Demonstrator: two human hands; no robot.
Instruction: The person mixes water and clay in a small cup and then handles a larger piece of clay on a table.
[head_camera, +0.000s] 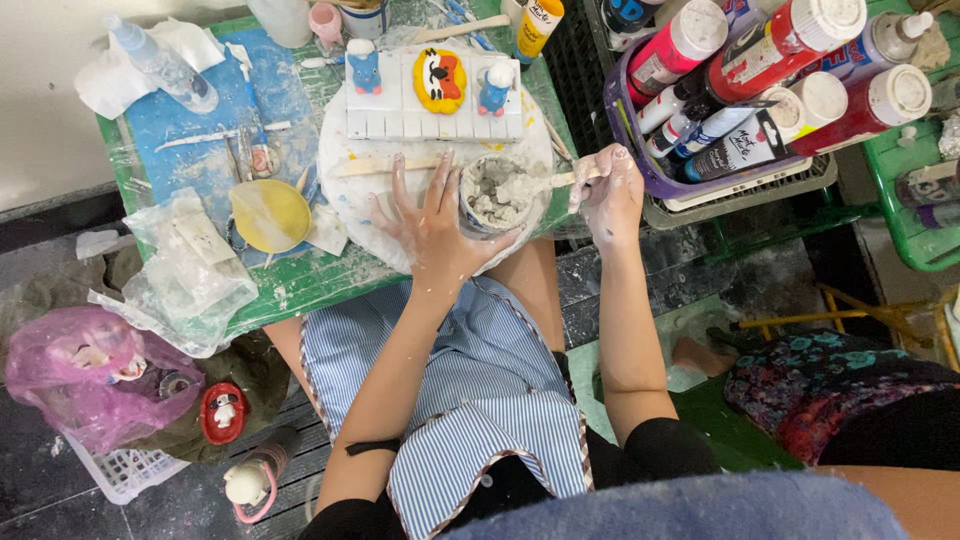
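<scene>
Your left hand (432, 228) wraps around the side of the small cup (492, 193), fingers spread and closed against its wall. The cup sits at the near edge of the white round board (340, 150) on the green table (300, 280). It holds grey-white paste (490, 195). Your right hand (610, 195) pinches the wooden stick (560, 180), whose paste-coated end lies across the cup's rim. Keep the cup pressed down so it does not tip toward your lap. Work the stick along the inner wall and fold lumps into the middle. Keep both hands clear of the painted clay figures (438, 80) on the white slab just beyond.
</scene>
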